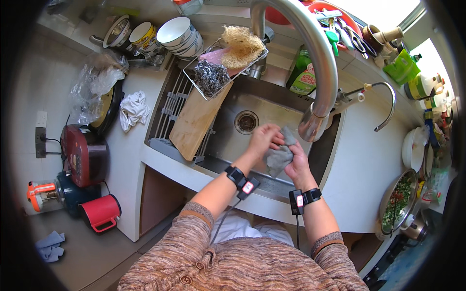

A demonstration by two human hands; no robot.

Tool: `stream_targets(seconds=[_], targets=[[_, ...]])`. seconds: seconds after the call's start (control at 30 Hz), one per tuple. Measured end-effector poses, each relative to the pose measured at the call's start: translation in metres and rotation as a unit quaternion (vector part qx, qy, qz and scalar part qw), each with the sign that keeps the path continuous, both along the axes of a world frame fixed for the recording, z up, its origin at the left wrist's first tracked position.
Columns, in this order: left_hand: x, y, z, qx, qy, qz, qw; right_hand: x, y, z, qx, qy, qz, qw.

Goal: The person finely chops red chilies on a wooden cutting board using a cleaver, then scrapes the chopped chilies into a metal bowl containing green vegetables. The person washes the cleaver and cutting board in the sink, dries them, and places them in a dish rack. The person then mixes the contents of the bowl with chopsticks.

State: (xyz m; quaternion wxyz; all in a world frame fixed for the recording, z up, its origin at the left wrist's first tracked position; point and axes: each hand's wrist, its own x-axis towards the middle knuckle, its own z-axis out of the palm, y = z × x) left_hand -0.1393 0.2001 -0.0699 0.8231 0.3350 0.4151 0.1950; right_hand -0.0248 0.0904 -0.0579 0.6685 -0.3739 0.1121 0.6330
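Note:
Over a stainless steel sink [233, 136], both my hands are at a wet grey cloth [279, 159]. My right hand [297, 163] grips the cloth from the right side. My left hand [265, 140] is at the cloth's upper left with bent fingers, slightly blurred; whether they pinch the cloth is hard to tell. The curved metal faucet [316, 120] ends just right of and above the cloth. The drain [247, 122] lies left of the faucet. A wooden cutting board [198, 122] leans in a rack at the sink's left.
A wire basket [208, 97] with scrubbers hangs at the sink's back left. Stacked bowls [176, 34] and a white cloth [134, 110] are on the left. A green detergent bottle [304, 78] stands behind the faucet. A thin second tap [391, 105] and a bowl of chopped greens [398, 203] are right.

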Motion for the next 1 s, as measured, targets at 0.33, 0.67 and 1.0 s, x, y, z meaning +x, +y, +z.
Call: stream_targets(seconds=[0.33,0.67,1.0], targets=[[-0.005,0.133,0.013,0.618,0.314,0.036,0.72,0.003,-0.047,0.008,-0.063,-0.116,0.041,0.99],[-0.131,0.086,0.058,0.57,0.6,-0.093,0.554,-0.021,-0.051,0.004,-0.101,-0.123,0.087,0.983],[-0.259,0.198,0.112,0.447,0.376,-0.056,0.81,-0.054,-0.013,0.022,-0.088,-0.138,0.147,0.975]])
